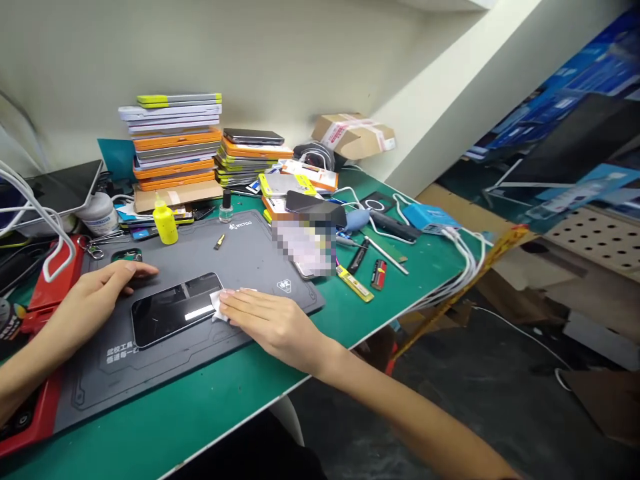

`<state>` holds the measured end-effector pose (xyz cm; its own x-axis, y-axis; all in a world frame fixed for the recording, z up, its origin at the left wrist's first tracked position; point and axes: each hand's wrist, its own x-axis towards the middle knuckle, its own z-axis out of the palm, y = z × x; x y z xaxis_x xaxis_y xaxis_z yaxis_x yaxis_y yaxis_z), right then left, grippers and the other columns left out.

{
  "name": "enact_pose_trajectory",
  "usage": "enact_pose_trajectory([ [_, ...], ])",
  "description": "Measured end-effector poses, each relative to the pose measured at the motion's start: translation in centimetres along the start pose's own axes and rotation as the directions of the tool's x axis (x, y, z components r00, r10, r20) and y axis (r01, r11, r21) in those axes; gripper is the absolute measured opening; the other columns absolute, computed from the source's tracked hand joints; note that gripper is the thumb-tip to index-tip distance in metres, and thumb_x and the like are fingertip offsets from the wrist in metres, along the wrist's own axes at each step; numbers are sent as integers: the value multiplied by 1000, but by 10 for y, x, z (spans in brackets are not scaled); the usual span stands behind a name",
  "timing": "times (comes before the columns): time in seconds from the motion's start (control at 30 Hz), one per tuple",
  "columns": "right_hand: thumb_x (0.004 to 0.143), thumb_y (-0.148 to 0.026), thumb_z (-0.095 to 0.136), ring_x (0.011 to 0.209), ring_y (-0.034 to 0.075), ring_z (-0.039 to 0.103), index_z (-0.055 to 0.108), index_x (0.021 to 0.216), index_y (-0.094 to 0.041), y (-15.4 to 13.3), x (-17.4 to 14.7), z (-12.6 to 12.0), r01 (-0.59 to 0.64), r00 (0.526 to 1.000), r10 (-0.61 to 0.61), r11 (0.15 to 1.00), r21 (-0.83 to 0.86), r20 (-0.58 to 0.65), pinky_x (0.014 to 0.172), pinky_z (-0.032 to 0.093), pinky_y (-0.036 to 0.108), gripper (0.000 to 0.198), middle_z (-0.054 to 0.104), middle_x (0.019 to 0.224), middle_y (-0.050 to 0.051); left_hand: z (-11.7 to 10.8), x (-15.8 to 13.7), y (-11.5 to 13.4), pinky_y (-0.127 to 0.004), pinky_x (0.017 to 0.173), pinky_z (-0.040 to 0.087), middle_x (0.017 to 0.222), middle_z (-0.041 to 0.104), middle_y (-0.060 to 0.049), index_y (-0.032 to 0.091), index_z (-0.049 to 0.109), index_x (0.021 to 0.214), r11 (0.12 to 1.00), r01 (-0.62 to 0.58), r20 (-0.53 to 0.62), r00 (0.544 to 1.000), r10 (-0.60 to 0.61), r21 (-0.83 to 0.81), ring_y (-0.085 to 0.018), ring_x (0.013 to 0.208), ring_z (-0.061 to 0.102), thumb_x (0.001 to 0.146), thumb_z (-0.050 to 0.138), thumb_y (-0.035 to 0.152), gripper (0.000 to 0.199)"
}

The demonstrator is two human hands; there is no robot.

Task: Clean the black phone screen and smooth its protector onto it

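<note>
Bench (150, 423): green-topped, its pale near edge slanting up to the right.
Right hand (274, 325): palm down, fingers long and held together, gripping a white wipe (217, 305) under the fingertips (the thumb is hidden).
White wipe: bunched, a crumpled edge poking out, touching the phone's right end.
Phone (165, 312): dark glass face up, lying flat and at an angle on the mat between the 2 hands, with a bright reflection across it.
Left hand (107, 288): loosely open, index finger stretched out, the others slightly curled, nothing visible in it, just beside the phone's left end.
Mat (250, 255): grey, printed with white lettering, under the phone.
Red fixture (55, 272): at the mat's left side, partly behind the left forearm.
Beyond the phone: 1 small brush (219, 241) lying on the mat, then a yellow bottle (165, 225) and a black-capped glass bottle (225, 209), both upright.
Wall side: 2 stacks of flat cases, the taller stack (175, 153) left of the shorter stack (250, 157); farther right, a taped cardboard box (350, 137).
</note>
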<state>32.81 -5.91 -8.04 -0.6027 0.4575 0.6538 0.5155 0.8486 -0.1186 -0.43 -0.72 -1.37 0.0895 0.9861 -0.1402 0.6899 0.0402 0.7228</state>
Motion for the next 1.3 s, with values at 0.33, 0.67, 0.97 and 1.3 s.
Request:
enact_pose_trajectory([
  [0.33, 104, 4, 54, 140, 28, 68, 74, 137, 0, -14, -3, -6, -37, 997, 40, 998, -53, 65, 127, 54, 42, 39, 66, 151, 16, 7, 1, 5, -59, 128, 42, 131, 77, 6, 49, 85, 99, 997, 39, -42, 998, -37, 63, -39, 137, 63, 86, 50, 95, 60],
  [0.67, 114, -19, 49, 153, 29, 56, 63, 148, -3, -8, -8, -3, -61, 966, 83, 994, -94, 247, 130, 47, 40, 40, 59, 160, 14, 13, -8, 8, -24, 97, 56, 113, 80, 8, 37, 84, 102, 952, -263, -31, 962, 271, 155, -15, 110, 75, 110, 53, 52, 36],
  [0.97, 111, -21, 55, 164, 26, 41, 45, 168, -2, -4, -15, -11, 15, 956, -6, 999, -28, 295, 137, 36, 42, 61, 54, 166, 14, 21, -12, 2, -30, 107, 45, 118, 75, 5, 29, 76, 115, 949, -291, 100, 955, 280, 121, -15, 119, 62, 115, 47, 37, 30],
  [1.3, 118, -28, 49, 164, 18, 40, 48, 166, -8, -5, -8, -2, 60, 974, -47, 997, -56, 223, 138, 29, 34, 52, 51, 170, 10, 19, -13, 2, -33, 101, 45, 93, 77, -1, 17, 74, 117, 951, -20, 66, 997, 43, -309, -17, 100, 68, 111, 46, 17, 29],
])
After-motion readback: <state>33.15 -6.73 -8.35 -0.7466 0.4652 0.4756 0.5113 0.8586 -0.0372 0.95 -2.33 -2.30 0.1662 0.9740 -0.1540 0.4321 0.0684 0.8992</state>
